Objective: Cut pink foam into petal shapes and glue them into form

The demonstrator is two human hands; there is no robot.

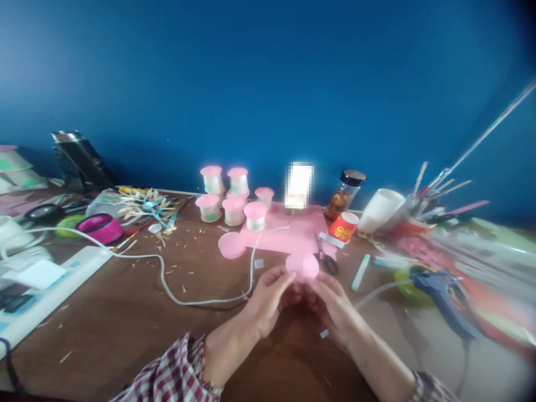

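Note:
A round pink paper disc [302, 266] is held up between both hands above the brown desk. My left hand [269, 297] pinches its lower left edge with the thumb on top. On the opposite edge my right hand [333, 300] pinches it the same way. Both hands' curled fingers are partly hidden under the disc. Just beyond lies a pink sheet [288, 226], with more pink discs [231, 245] at its left corner. Scissors [330, 262] rest right of the held disc. Several white paper cups [233, 209] with pink round tops stand behind to the left, some stacked.
A blue glue gun [446, 307] and a marker [360, 272] lie on the right. A red cup [344, 226] and a lidded jar [347, 192] stand farther back. A white cable [201, 303] crosses from the power strip [79, 277] on the left.

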